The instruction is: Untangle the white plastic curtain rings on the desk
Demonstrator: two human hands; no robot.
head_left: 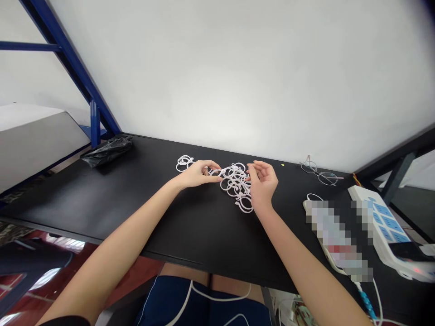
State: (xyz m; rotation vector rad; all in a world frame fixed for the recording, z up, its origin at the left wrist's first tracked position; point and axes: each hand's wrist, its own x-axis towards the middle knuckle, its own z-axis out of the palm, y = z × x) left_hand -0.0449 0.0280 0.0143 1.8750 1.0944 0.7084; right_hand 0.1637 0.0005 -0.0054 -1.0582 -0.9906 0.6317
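Note:
A pile of thin white plastic rings (234, 183), each with small knobs at its ends, lies tangled on the black tabletop between my hands. My left hand (196, 174) reaches in from the left, thumb and index finger closed about a white ring (215, 172) at the pile's left side. At the right edge of the pile is my right hand (264, 183). Its fingers are curled with the thumb close to the fingertips, and whatever they pinch is too small to make out. A smaller cluster of white rings (184, 162) sits just behind my left hand.
A black plastic bag (108, 151) lies at the far left of the table (142, 181). To the right are eyeglasses (318, 174), a phone (335, 240) on a cable and a white power strip (390, 226). A pale wall (231, 81) rises behind.

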